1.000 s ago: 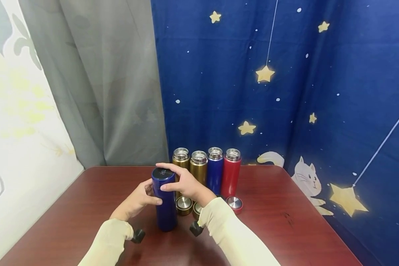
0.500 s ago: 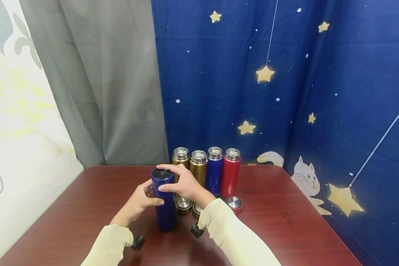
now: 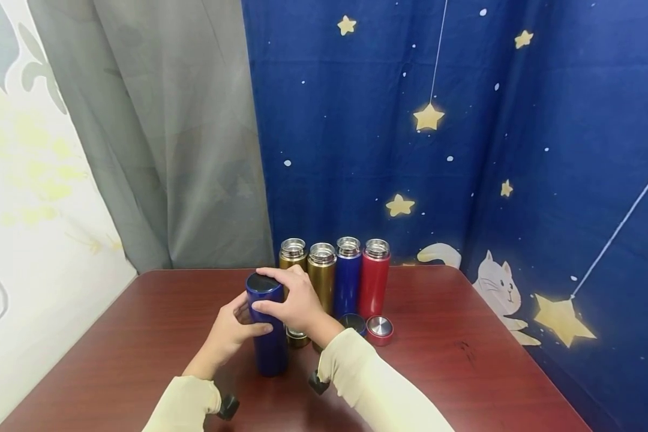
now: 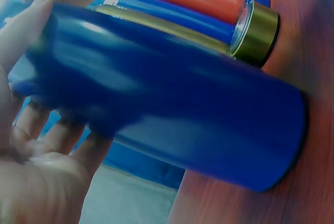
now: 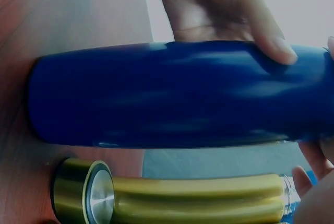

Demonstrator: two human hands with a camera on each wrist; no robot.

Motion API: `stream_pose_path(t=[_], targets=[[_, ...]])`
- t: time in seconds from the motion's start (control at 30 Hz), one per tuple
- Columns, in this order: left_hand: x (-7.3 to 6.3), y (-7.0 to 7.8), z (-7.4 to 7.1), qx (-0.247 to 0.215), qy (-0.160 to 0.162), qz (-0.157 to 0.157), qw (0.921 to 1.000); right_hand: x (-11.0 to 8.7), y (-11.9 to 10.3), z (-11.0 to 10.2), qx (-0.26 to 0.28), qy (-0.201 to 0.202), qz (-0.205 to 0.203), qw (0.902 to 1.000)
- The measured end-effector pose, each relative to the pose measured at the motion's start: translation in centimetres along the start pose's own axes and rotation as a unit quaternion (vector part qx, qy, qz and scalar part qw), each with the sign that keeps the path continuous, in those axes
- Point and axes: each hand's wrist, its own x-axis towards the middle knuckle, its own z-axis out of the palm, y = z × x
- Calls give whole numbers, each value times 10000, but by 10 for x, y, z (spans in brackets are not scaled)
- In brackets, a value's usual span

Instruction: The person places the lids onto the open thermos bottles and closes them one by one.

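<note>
A blue thermos [image 3: 270,354] with a black-topped lid [image 3: 263,282] stands upright on the table in the head view. My left hand [image 3: 228,333] grips its body from the left, thumb across the front. The right hand [image 3: 301,303] grips the lid from the right, fingers over the far edge of the top and thumb on the near side. In the left wrist view the same blue thermos [image 4: 198,114] crosses the frame, its base on the wood. The right wrist view shows the left thumb [image 5: 274,44] lying along the blue wall.
Behind stand two gold bottles [image 3: 321,279], a blue bottle [image 3: 348,288] and a red bottle [image 3: 375,285], all uncapped. Their lids lie in front, including a red lid [image 3: 380,329], a black-topped blue lid [image 3: 353,324] and a partly hidden gold lid [image 3: 297,339]. Curtains hang beyond the table [image 3: 437,360].
Light digits on the held thermos's lid have gone dark. The right hand has turned slightly around the lid, its thumb shifting left. The thermos stays in place.
</note>
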Motion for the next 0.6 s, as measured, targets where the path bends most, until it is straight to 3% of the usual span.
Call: stream_pose_path(t=[0.13,0.4,0.6], targets=[[-3,2,4,132,229,114,9996,-3,-3,6,-242,399,-141,9988],[-6,4,10,58,384,113,9992,-6,-9,15,-795,1216,-412,9885],[-7,5,16,398,725,221,9963,-8,-13,18,-1164,1477,-374,9814]])
